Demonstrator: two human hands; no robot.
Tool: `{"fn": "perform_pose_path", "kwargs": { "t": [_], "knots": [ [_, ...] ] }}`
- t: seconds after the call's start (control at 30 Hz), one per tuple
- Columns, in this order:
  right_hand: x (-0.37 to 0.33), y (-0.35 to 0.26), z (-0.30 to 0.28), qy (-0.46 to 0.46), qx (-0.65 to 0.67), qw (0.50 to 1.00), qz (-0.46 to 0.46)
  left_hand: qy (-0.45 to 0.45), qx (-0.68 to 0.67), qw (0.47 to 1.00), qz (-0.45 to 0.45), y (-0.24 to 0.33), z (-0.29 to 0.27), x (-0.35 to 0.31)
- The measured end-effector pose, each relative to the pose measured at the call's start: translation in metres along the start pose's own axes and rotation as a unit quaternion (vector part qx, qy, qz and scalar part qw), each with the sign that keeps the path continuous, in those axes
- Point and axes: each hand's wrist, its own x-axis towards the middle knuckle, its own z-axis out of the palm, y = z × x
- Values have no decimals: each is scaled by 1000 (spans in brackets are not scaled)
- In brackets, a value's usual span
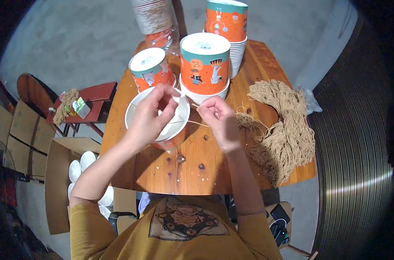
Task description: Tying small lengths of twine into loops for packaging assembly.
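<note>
A round paper bucket [130, 113] with a white inside and an orange outer wall stands at the front of the other buckets, its mouth toward me. My left hand [151, 115] is over that mouth with curled fingers; what they hold, if anything, is hidden. Just right of the rim, my right hand [218, 119] is closed in a pinch on a thin tan cord [198, 124]. The cord runs from there across the rim into the bucket, passing near my left thumb. A large bundle of tan cord [292, 134] lies on the table right of my right hand.
Stacked paper buckets [204, 69] stand behind my hands, with a smaller bucket [151, 67] beside them and a bagged stack [153, 19] beyond. White buckets fill a carton [58, 186] at the left. Farther left is a red bench [99, 92]. A ridged dark surface [353, 143] rises at the wooden table's right.
</note>
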Motion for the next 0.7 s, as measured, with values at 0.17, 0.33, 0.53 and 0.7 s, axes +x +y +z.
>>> {"fn": "perform_pose_path", "kwargs": {
  "t": [0.17, 0.33, 0.53, 0.7],
  "knots": [
    [-13, -1, 1, 41, -136, 990, 12, -125, 190, 974, -11, 0, -2, -27],
    [-28, 12, 13, -1, -162, 975, -154, -161, 164, 963, -144, -2, -4, -33],
    [-36, 22, 33, 32, -176, 971, -161, -209, 103, 958, -167, -5, -23, -28],
    [-36, 20, 41, 50, -185, 971, -143, -231, 107, 948, -192, 1, -28, -27]
  ]
}}
